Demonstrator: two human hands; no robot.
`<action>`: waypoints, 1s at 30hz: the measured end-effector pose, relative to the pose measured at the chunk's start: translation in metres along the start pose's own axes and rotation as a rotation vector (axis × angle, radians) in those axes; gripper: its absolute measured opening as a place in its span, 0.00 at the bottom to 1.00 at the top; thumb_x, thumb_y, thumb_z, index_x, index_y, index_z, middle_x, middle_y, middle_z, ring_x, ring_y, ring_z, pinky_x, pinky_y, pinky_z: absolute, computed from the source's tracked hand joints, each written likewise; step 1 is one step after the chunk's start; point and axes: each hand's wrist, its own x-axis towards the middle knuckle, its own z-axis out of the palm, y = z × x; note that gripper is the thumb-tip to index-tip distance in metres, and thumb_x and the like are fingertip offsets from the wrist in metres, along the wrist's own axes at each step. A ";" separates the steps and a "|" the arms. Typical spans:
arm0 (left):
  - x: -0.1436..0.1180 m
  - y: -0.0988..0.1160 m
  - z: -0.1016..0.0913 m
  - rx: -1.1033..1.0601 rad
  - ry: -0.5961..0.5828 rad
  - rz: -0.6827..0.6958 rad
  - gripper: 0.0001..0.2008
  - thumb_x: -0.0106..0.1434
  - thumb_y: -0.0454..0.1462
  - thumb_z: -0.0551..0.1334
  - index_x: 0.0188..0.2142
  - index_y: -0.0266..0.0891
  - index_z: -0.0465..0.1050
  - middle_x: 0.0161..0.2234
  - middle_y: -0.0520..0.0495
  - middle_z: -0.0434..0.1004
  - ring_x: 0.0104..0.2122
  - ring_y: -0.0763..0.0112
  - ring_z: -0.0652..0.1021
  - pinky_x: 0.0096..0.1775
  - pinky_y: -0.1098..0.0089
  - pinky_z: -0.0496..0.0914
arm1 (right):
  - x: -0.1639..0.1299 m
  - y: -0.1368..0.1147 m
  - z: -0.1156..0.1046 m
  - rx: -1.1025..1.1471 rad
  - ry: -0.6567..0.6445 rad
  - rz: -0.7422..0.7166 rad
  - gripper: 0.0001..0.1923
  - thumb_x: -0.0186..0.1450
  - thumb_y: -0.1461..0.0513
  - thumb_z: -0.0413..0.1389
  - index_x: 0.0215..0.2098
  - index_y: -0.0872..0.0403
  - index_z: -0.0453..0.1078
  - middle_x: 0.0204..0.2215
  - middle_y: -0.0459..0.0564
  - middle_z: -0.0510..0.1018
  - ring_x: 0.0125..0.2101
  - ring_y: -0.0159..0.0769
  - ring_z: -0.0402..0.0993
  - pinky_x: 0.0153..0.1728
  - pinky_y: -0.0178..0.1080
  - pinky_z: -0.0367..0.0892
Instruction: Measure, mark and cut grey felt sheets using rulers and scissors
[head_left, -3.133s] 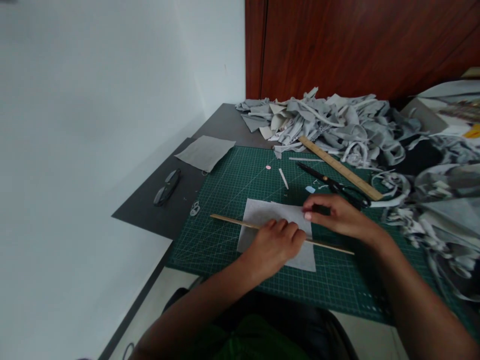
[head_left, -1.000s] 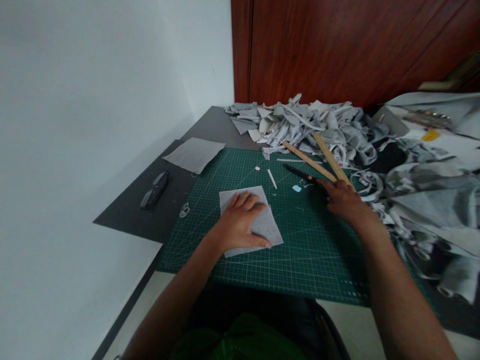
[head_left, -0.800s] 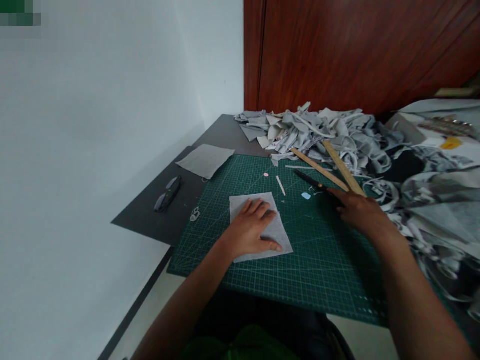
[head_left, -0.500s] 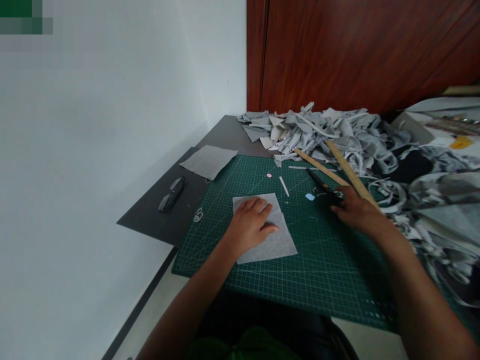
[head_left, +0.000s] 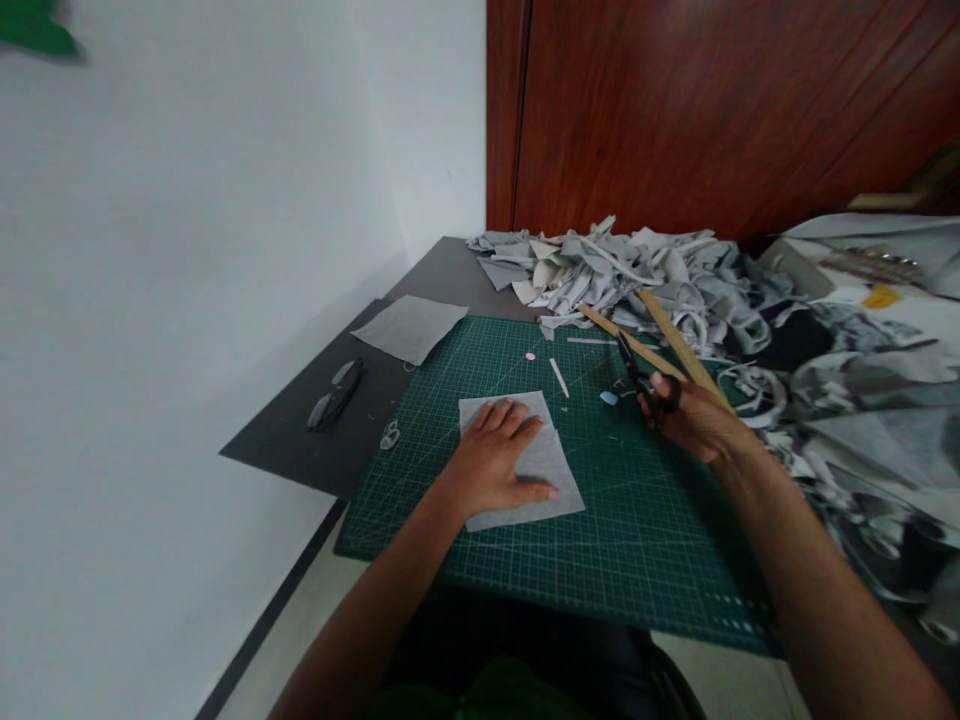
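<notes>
My left hand lies flat with spread fingers on a piece of light grey fabric, which rests on the green cutting mat. To the right, my right hand grips black scissors by the handles, with the blades pointing away from me and raised above the mat. Near the scissors lie a small pale blue piece and a narrow white strip. A small pink piece sits farther back.
Two wooden rulers lie behind the right hand. Heaped grey fabric scraps fill the back and right. Eyeglasses and another grey fabric piece are on the left, on a dark board. A white wall borders the left.
My right hand has picked the scissors up from the mat and now holds them raised. My left hand has spread its thumb wider on the fabric.
</notes>
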 end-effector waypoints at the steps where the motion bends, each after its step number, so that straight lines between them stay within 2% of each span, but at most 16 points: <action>1: 0.000 -0.001 0.000 -0.005 -0.004 0.011 0.49 0.57 0.67 0.65 0.68 0.41 0.64 0.67 0.38 0.64 0.69 0.46 0.60 0.70 0.46 0.50 | -0.002 -0.003 0.002 0.097 -0.039 0.007 0.22 0.61 0.40 0.62 0.35 0.48 0.69 0.25 0.48 0.77 0.27 0.43 0.78 0.26 0.44 0.75; 3: 0.000 -0.003 0.000 -0.011 -0.013 0.025 0.50 0.55 0.67 0.66 0.68 0.42 0.64 0.67 0.38 0.64 0.69 0.45 0.60 0.71 0.46 0.50 | -0.007 -0.009 0.007 0.287 -0.109 0.033 0.22 0.58 0.40 0.65 0.36 0.47 0.73 0.26 0.47 0.76 0.28 0.42 0.76 0.29 0.45 0.76; 8: 0.001 -0.004 -0.001 -0.010 -0.022 0.033 0.51 0.54 0.67 0.68 0.67 0.42 0.64 0.67 0.38 0.65 0.69 0.45 0.60 0.70 0.46 0.50 | -0.024 -0.019 0.021 0.586 -0.254 0.025 0.28 0.56 0.40 0.67 0.48 0.45 0.77 0.28 0.42 0.75 0.29 0.36 0.74 0.36 0.43 0.77; 12: 0.001 -0.004 -0.003 -0.016 -0.028 0.038 0.52 0.50 0.68 0.69 0.67 0.43 0.66 0.66 0.38 0.66 0.68 0.44 0.60 0.70 0.45 0.51 | -0.038 -0.024 0.038 0.640 -0.337 -0.021 0.39 0.49 0.49 0.77 0.56 0.44 0.72 0.32 0.41 0.78 0.31 0.34 0.76 0.35 0.39 0.75; 14: 0.001 -0.004 -0.004 -0.013 -0.042 0.029 0.52 0.50 0.67 0.70 0.66 0.44 0.66 0.66 0.39 0.65 0.69 0.44 0.60 0.70 0.45 0.50 | -0.046 -0.027 0.049 0.674 -0.350 -0.041 0.42 0.48 0.53 0.78 0.58 0.43 0.71 0.32 0.40 0.77 0.29 0.32 0.75 0.35 0.39 0.76; 16: 0.001 -0.004 -0.004 -0.011 -0.053 0.021 0.51 0.50 0.67 0.70 0.66 0.46 0.67 0.67 0.39 0.63 0.69 0.43 0.60 0.69 0.44 0.50 | -0.058 -0.031 0.059 0.731 -0.360 -0.058 0.36 0.53 0.51 0.76 0.57 0.44 0.71 0.27 0.37 0.72 0.23 0.28 0.67 0.29 0.35 0.73; 19: 0.001 -0.003 -0.005 -0.025 -0.064 0.038 0.51 0.48 0.67 0.71 0.66 0.47 0.68 0.66 0.40 0.64 0.69 0.43 0.60 0.69 0.44 0.50 | -0.086 -0.033 0.074 0.804 -0.375 -0.021 0.28 0.60 0.43 0.68 0.53 0.46 0.74 0.26 0.39 0.68 0.19 0.27 0.55 0.19 0.32 0.64; 22: 0.001 0.000 -0.006 -0.051 -0.057 0.060 0.48 0.49 0.66 0.71 0.63 0.46 0.70 0.64 0.40 0.66 0.68 0.44 0.61 0.69 0.45 0.51 | -0.122 -0.027 0.081 0.846 -0.339 -0.009 0.29 0.62 0.41 0.64 0.54 0.45 0.75 0.27 0.41 0.66 0.20 0.30 0.57 0.20 0.34 0.64; 26: 0.003 0.006 -0.006 -0.056 -0.061 0.036 0.36 0.57 0.58 0.72 0.60 0.47 0.73 0.65 0.41 0.65 0.68 0.46 0.61 0.69 0.46 0.52 | -0.181 0.000 0.067 0.781 -0.320 0.023 0.31 0.64 0.42 0.62 0.61 0.43 0.72 0.29 0.43 0.65 0.23 0.31 0.59 0.24 0.36 0.66; 30: 0.003 0.011 -0.007 -0.061 -0.092 0.031 0.37 0.58 0.57 0.71 0.62 0.47 0.71 0.65 0.42 0.65 0.68 0.48 0.61 0.70 0.48 0.52 | -0.250 0.031 0.029 0.587 -0.354 0.149 0.35 0.66 0.43 0.62 0.69 0.38 0.65 0.32 0.45 0.70 0.23 0.32 0.64 0.22 0.35 0.67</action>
